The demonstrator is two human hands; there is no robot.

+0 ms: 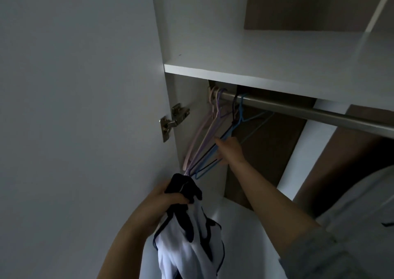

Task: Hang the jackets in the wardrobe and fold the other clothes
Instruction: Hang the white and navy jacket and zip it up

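Your left hand point(170, 195) holds a bunched white jacket with navy trim point(187, 242) in a firm grip, low in front of the open wardrobe point(255, 70). Your right hand point(229, 148) reaches up among the pastel hangers point(204, 142) on the metal rail point(309, 112), fingers curled around a blue one, beneath a white shelf.

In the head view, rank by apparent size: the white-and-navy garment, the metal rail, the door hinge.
1. White-and-navy garment, though it is nearest the camera, so its lead over the rail is unsure.
2. Metal rail.
3. Door hinge, clearly smallest.
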